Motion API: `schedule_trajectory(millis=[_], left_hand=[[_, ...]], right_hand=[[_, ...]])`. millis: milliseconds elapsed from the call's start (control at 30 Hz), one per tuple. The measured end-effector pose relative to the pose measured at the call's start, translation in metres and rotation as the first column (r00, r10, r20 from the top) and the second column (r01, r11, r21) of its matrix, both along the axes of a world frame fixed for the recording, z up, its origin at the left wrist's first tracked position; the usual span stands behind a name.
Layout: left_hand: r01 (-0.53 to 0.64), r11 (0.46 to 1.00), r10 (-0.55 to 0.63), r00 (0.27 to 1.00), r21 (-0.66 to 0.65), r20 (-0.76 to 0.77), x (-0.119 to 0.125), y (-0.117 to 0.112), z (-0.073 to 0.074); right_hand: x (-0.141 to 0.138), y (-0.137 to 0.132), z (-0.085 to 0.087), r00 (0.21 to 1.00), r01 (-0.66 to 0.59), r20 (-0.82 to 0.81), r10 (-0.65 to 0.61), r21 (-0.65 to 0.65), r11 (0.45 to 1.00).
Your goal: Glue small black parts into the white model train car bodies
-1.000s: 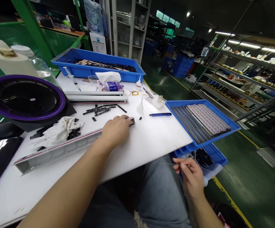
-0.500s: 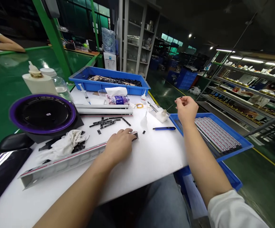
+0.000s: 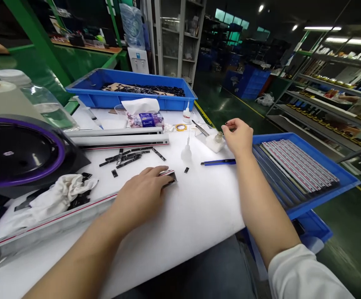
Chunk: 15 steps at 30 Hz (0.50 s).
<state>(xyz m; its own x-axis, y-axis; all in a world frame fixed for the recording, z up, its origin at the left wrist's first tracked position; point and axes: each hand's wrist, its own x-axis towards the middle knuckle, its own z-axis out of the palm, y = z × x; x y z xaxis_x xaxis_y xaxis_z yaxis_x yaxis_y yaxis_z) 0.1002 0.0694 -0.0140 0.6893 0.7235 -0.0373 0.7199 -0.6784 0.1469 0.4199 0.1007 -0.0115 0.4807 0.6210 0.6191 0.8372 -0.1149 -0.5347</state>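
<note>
My left hand [image 3: 141, 197] is wrapped over the right end of a long, pale channel-shaped profile [image 3: 52, 220] with a red line along its edge, which lies slantwise on the white table. My right hand [image 3: 239, 135] is raised over the table's right side, thumb and fingers pinched together. A tiny dark spot shows at those fingertips, too small to make out. Close to this hand are a white pad with a small bottle [image 3: 215, 142] and a blue pen-like tool [image 3: 218, 162]. One small black piece [image 3: 186, 170] lies just right of the profile's end.
Several black strips [image 3: 130, 156] lie beyond my left hand, near two more profiles [image 3: 121, 140]. A white dropper bottle [image 3: 186, 153], a tissue pack [image 3: 146, 119], a blue tray of black parts [image 3: 130, 101] and a crumpled white cloth [image 3: 58, 195] are around. At right, a blue tray [image 3: 330, 197] holds striped profiles.
The view has moved closer to the table and shifted. My right hand has come down towards the white pad, still pinched. My left hand stays on the profile's end.
</note>
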Motion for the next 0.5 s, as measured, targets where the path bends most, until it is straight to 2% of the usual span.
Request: schedule_trajectory(millis=[67, 167, 267, 400, 500], left_hand=[[-0.012, 1.000, 0.012, 1.000, 0.017, -0.004, 0.000, 0.000, 0.000], [-0.029, 0.999, 0.029, 1.000, 0.030, -0.007, 0.000, 0.003, 0.000], [-0.036, 0.999, 0.036, 0.999, 0.009, -0.003, -0.001, 0.011, -0.001], [-0.023, 0.999, 0.024, 1.000, -0.022, 0.014, -0.002, 0.016, -0.003], [-0.029, 0.999, 0.030, 0.999, -0.028, 0.015, -0.002, 0.015, -0.003]], right_hand=[[0.001, -0.003, 0.000, 1.000, 0.009, 0.017, -0.009, 0.021, 1.000], [-0.002, -0.010, 0.000, 0.999, 0.013, 0.035, -0.018, 0.146, 0.989], [-0.017, -0.018, 0.002, 0.999, -0.053, 0.019, 0.050, 0.249, 0.967], [-0.050, -0.028, 0.007, 0.953, -0.285, -0.028, 0.302, 0.257, 0.923], [-0.072, -0.035, 0.010, 0.841, -0.537, 0.004, 0.542, 0.133, 0.833]])
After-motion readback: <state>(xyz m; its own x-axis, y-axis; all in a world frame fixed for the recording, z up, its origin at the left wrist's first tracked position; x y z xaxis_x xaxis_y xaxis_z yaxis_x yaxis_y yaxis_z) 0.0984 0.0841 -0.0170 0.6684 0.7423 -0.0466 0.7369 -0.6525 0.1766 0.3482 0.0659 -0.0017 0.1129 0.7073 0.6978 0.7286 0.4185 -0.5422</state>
